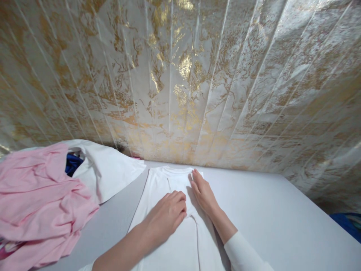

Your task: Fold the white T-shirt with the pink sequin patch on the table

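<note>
A white T-shirt (158, 188) lies on the white table (267, 210), folded into a long narrow strip with its collar toward the wall. My left hand (166, 216) rests on its middle with the fingers curled down onto the cloth. Just to the right, my right hand (203, 194) lies flat on the shirt, fingers stretched toward the collar. Neither hand lifts any fabric.
A heap of clothes sits at the table's left: a pink garment (39, 203), a white one (107, 169) and a bit of blue cloth (72, 163). A gold-and-white patterned wall covering (197, 82) rises right behind the table. Something blue (348, 224) lies beyond the right edge.
</note>
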`<state>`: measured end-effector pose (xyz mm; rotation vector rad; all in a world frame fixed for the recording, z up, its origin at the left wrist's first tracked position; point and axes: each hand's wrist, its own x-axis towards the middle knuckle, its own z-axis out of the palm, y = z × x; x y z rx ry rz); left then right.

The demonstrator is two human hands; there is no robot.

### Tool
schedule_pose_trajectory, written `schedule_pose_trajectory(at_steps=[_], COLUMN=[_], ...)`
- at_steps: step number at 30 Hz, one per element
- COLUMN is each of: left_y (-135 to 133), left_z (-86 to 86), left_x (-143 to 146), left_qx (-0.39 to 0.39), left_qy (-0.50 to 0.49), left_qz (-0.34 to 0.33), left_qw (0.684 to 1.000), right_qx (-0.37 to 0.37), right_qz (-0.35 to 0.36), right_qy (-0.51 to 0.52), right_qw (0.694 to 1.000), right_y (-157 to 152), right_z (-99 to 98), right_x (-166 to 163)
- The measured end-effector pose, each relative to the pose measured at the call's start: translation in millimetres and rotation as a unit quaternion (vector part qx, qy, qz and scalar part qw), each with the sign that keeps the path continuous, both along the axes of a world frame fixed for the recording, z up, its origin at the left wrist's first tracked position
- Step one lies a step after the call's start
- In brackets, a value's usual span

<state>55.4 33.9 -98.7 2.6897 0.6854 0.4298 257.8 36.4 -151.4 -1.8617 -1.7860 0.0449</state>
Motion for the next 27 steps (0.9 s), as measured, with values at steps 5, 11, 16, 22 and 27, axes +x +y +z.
schedule_pose_trajectory(at_steps=[5, 11, 16, 22, 27], left_y=[-5.6, -4.0, 29.4, 53.9, 59.4], left_z=[-8.6, -16.0, 1.3, -2.7, -3.6], left_x=[10.8, 10.6, 0.5, -8.0, 3.0], left_qx=[0.008, -0.011, 0.047, 0.065, 0.062], left_qy=[0.053, 0.068, 0.091, 0.076, 0.085], left_qz=[-0.048, -0.083, 0.090, 0.215, 0.241], left_qw=[0.997, 0.994, 0.991, 0.971, 0.965], right_qx=[0.009, -0.022, -0.023, -0.001, -0.031], right_qz=[-0.033, 0.009, 0.013, 0.021, 0.003], right_qy=[0.008, -0.045, -0.078, -0.112, -0.144], right_qw=[0.999, 0.999, 0.997, 0.993, 0.989], right_y=[5.5, 3.5, -0.9, -7.5, -12.0], right_z=[-0.4, -3.5, 0.0, -6.7, -7.5], right_x=[29.8, 26.1, 13.5, -22.5, -36.3])
